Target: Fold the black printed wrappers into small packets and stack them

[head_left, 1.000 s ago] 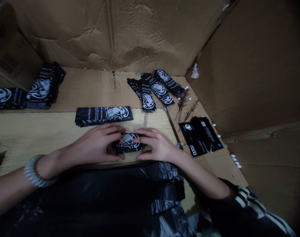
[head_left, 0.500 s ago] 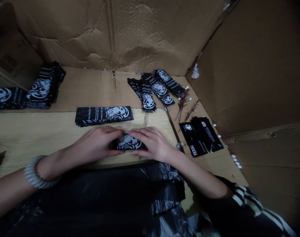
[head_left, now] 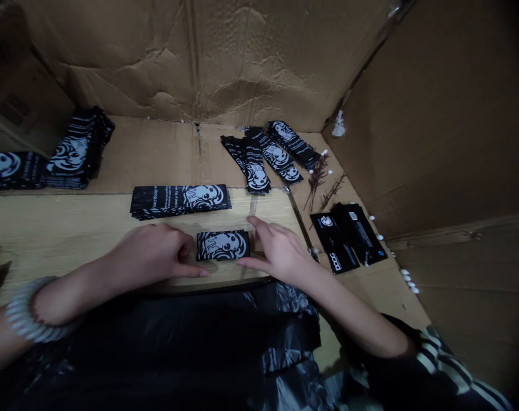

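A small folded black packet with a white cartoon print lies flat on the wooden tabletop, in full view between my hands. My left hand rests just left of it. Its fingers are curled, its knuckles are at the packet's left edge, and its thumb points along the table below it. My right hand sits at the packet's right end with fingers spread, the index finger up beside the edge and the thumb near the lower corner. Neither hand grips the packet.
A flat stack of long black packets lies behind the folded one. More packets fan out at the back, with thick stacks far left and two black cards right. Cardboard walls enclose the table. Black plastic sheet covers my lap.
Both hands lay over the folded packet, pressing it. They have since slid apart to its two ends, uncovering it. The packet stays in place.
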